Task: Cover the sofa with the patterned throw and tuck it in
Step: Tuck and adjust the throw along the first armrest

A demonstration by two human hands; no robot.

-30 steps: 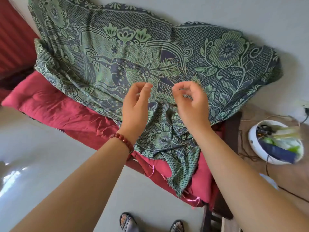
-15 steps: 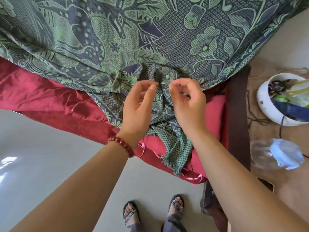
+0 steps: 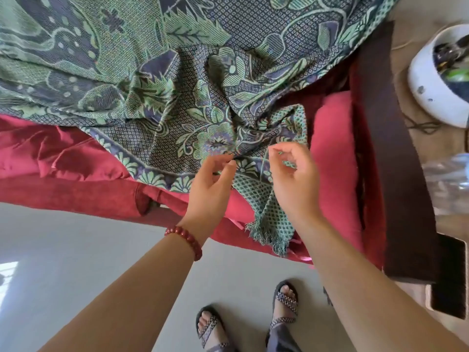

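Both hands have dropped from mid-air above the cloth to its near border, and the view has closed in, so the wall is out of sight. The left hand [image 3: 210, 184] pinches the border of the patterned throw [image 3: 177, 80] between thumb and forefinger. The right hand [image 3: 295, 181] sits just to its right, fingers curled over the bunched fold; whether it has cloth in them I cannot tell. The throw lies rumpled over the far and middle parts of the red sofa [image 3: 63, 161], gathered toward the right end, with its fringed corner [image 3: 266, 229] hanging over the near edge. The sofa's near left is uncovered. This looks like the spreading step, with tucking not yet begun. The next move calls for a sure two-handed hold on the border, then a pull near and left to flatten the bunch.
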